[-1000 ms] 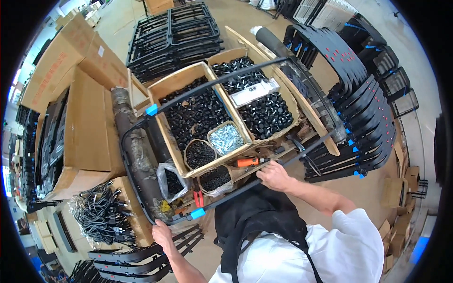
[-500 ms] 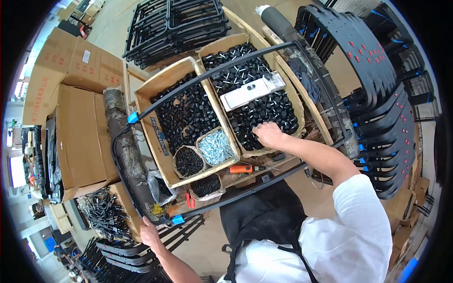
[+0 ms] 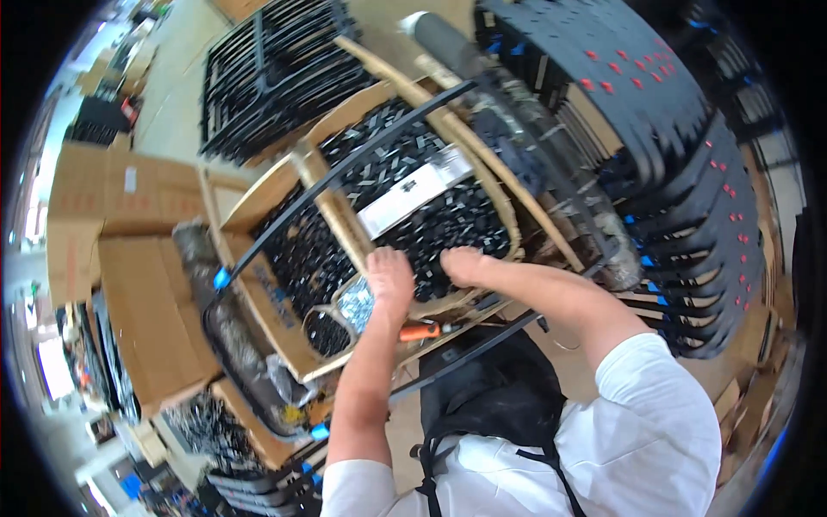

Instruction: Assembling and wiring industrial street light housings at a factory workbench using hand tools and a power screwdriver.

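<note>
My left hand point(image 3: 390, 274) is over the divider between two boxes of black parts, its fingers curled down and blurred. Beside it, my right hand point(image 3: 463, 266) dips bent fingers into the near end of the right-hand box, among black round-headed screw knobs point(image 3: 469, 215). What either hand's fingers hold, if anything, is hidden. A white tray-like piece point(image 3: 413, 191) lies across the knobs just beyond both hands. Over the boxes rests a black tube frame point(image 3: 323, 183) with blue clips point(image 3: 221, 278) at its left corners; neither hand appears to grip it.
Silver screws point(image 3: 355, 303) and small black screws point(image 3: 328, 333) fill little tubs in the left box. An orange-handled tool point(image 3: 419, 332) lies at the near edge. Curved black frames point(image 3: 689, 224) are stacked at right, cardboard boxes point(image 3: 155, 310) at left, more black frames point(image 3: 271, 73) behind.
My left hand has let go of the tube frame's near left corner and come across to the boxes. My right hand stays in the knobs. The whole view has shifted and blurred.
</note>
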`<state>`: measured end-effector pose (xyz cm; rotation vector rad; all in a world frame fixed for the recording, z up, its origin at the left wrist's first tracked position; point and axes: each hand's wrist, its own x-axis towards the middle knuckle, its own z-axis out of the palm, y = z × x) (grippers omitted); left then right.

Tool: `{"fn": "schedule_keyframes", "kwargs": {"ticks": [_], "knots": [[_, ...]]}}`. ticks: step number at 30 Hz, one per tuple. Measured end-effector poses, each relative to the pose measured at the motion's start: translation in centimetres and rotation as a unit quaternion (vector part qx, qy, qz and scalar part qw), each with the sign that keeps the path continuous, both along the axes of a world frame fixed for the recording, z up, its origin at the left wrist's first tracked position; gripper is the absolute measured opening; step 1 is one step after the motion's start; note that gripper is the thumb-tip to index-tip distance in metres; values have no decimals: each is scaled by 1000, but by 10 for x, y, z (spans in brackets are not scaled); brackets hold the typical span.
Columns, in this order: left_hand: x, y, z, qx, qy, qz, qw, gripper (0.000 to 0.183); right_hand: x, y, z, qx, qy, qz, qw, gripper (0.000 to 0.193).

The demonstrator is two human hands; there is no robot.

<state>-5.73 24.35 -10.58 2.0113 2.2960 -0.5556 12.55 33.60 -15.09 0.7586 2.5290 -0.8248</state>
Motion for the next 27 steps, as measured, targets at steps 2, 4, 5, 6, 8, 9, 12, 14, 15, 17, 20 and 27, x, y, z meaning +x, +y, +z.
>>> {"fn": "schedule_keyframes", "kwargs": {"ticks": [2,4,5,6,8,9,12,14,15,17,20,27], "knots": [[-4,16,-10,-33,6,-6,999,20,8,5,23,-40,-18,24,999,23],[-1,33,-11,-46,25,-45,998,18,30,-3,6,-2,34,10,999,23],[-7,34,-15,-46,41,-55,997,18,33,-4,11,1,57,8,998,22],[-10,33,-19,-46,58,-64,995,18,37,-4,16,4,81,8,997,22],[-14,33,-12,-39,75,-67,994,17,42,2,42,2,112,-55,992,24],[-15,34,-9,-67,68,-69,993,18,48,7,56,-82,146,-125,978,25],[-9,57,25,-108,-120,-36,986,26,98,16,106,-193,252,-224,921,33],[14,98,58,0,-357,5,934,31,134,2,119,-130,313,-283,897,34],[23,125,70,66,-401,-5,914,29,147,-6,132,-168,303,-324,880,33],[45,196,97,182,-505,-24,843,24,171,-18,159,-179,302,-366,862,30],[34,299,96,246,-569,-61,783,35,186,-38,204,-178,290,-417,843,26],[36,401,44,140,-672,-26,727,40,231,-88,212,-217,286,-610,707,26]]}}
